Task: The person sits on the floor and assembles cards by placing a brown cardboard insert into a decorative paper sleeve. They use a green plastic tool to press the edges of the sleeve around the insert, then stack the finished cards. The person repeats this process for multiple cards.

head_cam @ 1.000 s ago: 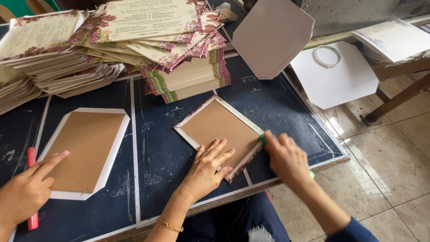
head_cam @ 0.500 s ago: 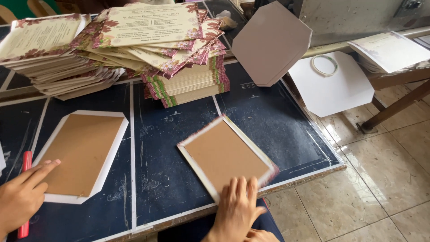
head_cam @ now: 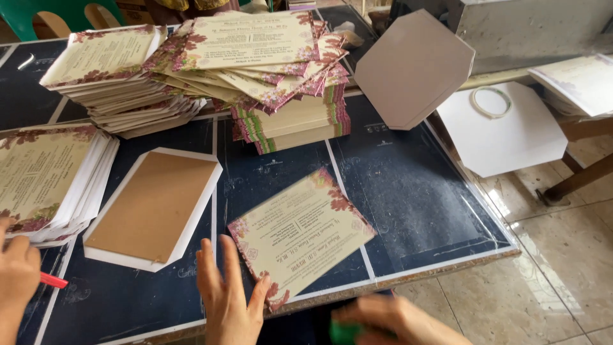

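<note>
A floral-bordered printed card (head_cam: 300, 233) lies face up and slanted on the dark blue table (head_cam: 408, 191), near its front edge. My left hand (head_cam: 227, 294) rests flat on the table with fingers spread, its thumb against the card's lower left corner. Blurred at the bottom edge, below the table's front, my right hand (head_cam: 389, 322) is closed around a small green object (head_cam: 345, 332).
Another person's hand (head_cam: 16, 281) with a red pen (head_cam: 54, 280) is at far left. A brown board in a white wrap (head_cam: 153, 207) lies left of the card. Stacks of printed cards (head_cam: 274, 76) fill the back. A grey octagonal board (head_cam: 415, 67) and a tape ring (head_cam: 491, 101) are right.
The piece that lay brown side up now shows its printed floral face. My right hand has dropped below the table edge, and my left hand has shifted to the card's lower left corner.
</note>
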